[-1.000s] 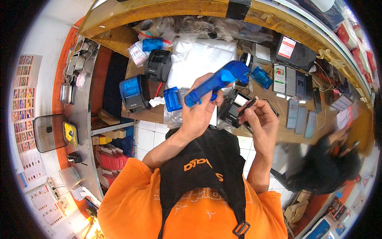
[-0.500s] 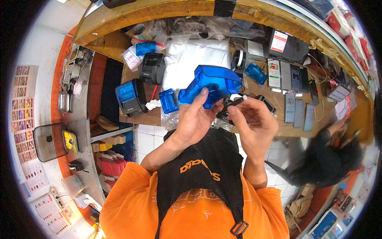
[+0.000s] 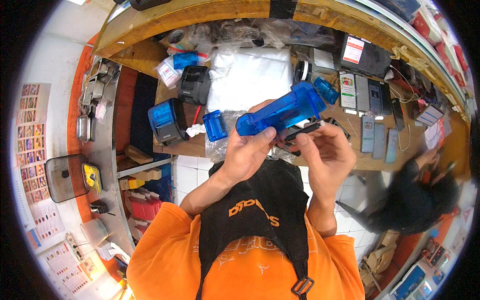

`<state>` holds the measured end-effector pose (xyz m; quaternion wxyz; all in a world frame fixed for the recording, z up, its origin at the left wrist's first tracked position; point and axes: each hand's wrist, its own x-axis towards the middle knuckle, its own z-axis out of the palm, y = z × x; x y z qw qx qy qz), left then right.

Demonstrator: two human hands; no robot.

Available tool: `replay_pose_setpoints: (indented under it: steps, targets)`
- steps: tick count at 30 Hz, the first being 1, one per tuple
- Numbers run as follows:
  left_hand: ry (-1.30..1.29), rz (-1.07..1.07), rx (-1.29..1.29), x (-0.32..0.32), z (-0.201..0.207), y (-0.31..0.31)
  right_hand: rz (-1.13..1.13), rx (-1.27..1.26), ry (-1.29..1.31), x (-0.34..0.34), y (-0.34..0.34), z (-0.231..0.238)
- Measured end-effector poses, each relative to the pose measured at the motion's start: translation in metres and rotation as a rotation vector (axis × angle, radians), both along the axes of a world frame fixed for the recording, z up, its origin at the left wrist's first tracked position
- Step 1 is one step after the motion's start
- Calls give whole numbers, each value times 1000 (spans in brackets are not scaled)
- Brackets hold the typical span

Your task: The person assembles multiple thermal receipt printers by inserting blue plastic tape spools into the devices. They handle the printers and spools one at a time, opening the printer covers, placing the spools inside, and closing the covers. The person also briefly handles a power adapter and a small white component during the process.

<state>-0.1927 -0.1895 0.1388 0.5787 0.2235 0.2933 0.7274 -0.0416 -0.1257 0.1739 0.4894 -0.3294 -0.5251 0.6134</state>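
Observation:
My left hand [image 3: 248,152] is closed on a see-through blue plastic printer cover [image 3: 285,111], with the thumb on its near edge. The cover is tilted, its long side running up to the right. In my right hand [image 3: 329,156] a thin black rod [image 3: 303,131] with a pale tip is pinched between thumb and fingers, just under the cover's right end. Whether rod and cover touch, I cannot tell. Behind my hands, black parts [image 3: 336,125] on the bench are partly hidden.
Left on the bench stand a black-and-blue printer [image 3: 167,122], a black printer [image 3: 194,84] and a blue cover [image 3: 215,125]. White plastic bags [image 3: 250,75] lie at the back. Several phones [image 3: 367,134] lie at right. A person in dark clothes [image 3: 417,197] is at the far right.
My left hand has rolled the blue cover over to show another side, and it sits a little lower and further right. My right hand has shifted slightly right with the rod.

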Motion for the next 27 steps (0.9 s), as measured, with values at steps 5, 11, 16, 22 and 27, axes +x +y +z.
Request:
replay_pose_setpoints:
  steps: [5,11,16,22,27]
  targets:
    - [301,33,-15,-7,3,-4,30,-67,105,6,0,7]
    - [630,150,158,-7,4,-2,152,-202,222,10,-2,4]
    - [618,153,149,-5,0,0,203,-205,204,13,-4,0]
    - [619,123,150,-5,0,2,190,-252,249,9,-5,-1]
    - [560,106,193,-7,-3,4,212,-234,265,8,-4,0]
